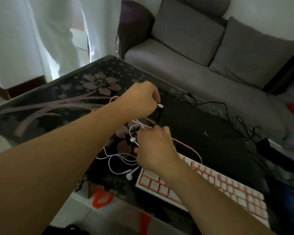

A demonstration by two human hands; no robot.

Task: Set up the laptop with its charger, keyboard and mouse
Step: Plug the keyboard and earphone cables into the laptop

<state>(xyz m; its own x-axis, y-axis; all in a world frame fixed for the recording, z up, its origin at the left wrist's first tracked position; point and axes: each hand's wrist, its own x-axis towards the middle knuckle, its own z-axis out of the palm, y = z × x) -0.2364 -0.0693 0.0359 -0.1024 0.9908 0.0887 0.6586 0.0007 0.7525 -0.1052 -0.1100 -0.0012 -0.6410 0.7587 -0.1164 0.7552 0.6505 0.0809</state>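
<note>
A closed black laptop point(202, 133) lies on the dark floral glass table point(58, 102). In front of it lies a pink and white keyboard point(227, 187), its pink cable point(192, 150) looping along the laptop's near edge. My left hand point(139, 99) pinches a small white plug point(160, 106) at the laptop's left side. My right hand point(154, 150) grips the white earphone wire point(119, 160) near one earbud point(132, 139); a second earbud point(129, 176) lies on the table. A black charger cable point(231, 119) runs behind the laptop to a black brick point(268, 146). No mouse is visible.
A grey sofa point(202, 53) with cushions stands just behind the table. White curtains point(41, 31) hang at the left. Red and white objects point(100, 199) show through the glass under the table. A blue item point(292, 200) sits at the right edge.
</note>
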